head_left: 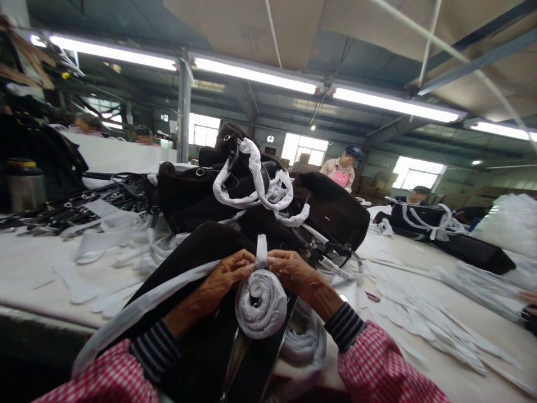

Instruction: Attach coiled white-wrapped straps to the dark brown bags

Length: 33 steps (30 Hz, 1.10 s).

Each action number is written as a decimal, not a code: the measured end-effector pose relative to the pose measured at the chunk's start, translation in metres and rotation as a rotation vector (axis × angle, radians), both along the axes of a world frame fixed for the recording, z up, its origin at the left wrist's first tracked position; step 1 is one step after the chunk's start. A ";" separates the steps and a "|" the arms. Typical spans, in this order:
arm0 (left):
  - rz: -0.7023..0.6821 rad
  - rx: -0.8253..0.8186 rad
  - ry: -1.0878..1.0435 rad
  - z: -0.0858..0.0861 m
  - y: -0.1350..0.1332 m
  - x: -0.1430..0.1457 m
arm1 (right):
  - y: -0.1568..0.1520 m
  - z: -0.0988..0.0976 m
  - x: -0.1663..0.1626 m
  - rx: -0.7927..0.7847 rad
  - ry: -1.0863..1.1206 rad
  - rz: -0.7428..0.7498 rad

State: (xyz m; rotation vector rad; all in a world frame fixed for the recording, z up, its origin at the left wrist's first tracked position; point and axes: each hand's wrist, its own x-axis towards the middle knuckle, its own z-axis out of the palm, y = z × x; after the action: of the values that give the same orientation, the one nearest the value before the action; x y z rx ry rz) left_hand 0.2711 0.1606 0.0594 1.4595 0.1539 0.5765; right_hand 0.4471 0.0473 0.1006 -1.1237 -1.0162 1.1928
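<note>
A dark brown handbag (201, 252) lies in front of me on the white table (33, 268). On it sits a bag handle wound in white paper strip (260, 299), rolled into a thick coil. My left hand (224, 277) pinches the white strip at the coil's top from the left. My right hand (293, 271) pinches the same strip from the right, fingers closed. A loose end of the strip (138, 308) trails down to the left.
More dark bags with white-wrapped handles (255, 179) are piled just behind. Loose white strips (104, 240) and black straps (75, 204) lie left. Paper pieces (419, 313) cover the table at right. Other workers (342, 168) are at the far tables.
</note>
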 end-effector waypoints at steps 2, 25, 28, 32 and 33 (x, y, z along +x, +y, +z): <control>-0.011 -0.036 -0.006 -0.001 0.001 0.000 | 0.002 0.001 -0.007 0.019 -0.034 -0.050; 0.141 -0.021 0.031 -0.009 0.003 0.004 | 0.021 0.008 -0.014 0.137 -0.290 0.172; 0.089 -0.047 0.012 -0.009 0.004 0.004 | 0.015 0.005 -0.015 0.127 -0.243 0.115; 0.111 -0.062 0.010 -0.007 0.003 0.001 | 0.012 0.005 -0.013 0.128 -0.219 0.043; 0.112 -0.074 0.005 -0.007 0.003 0.000 | 0.013 0.004 -0.013 0.132 -0.235 0.034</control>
State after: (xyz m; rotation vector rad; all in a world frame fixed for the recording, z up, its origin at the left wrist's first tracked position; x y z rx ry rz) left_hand 0.2712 0.1635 0.0529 1.3869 0.2596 0.6511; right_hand 0.4339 0.0602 0.1047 -1.1641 -1.2790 1.0198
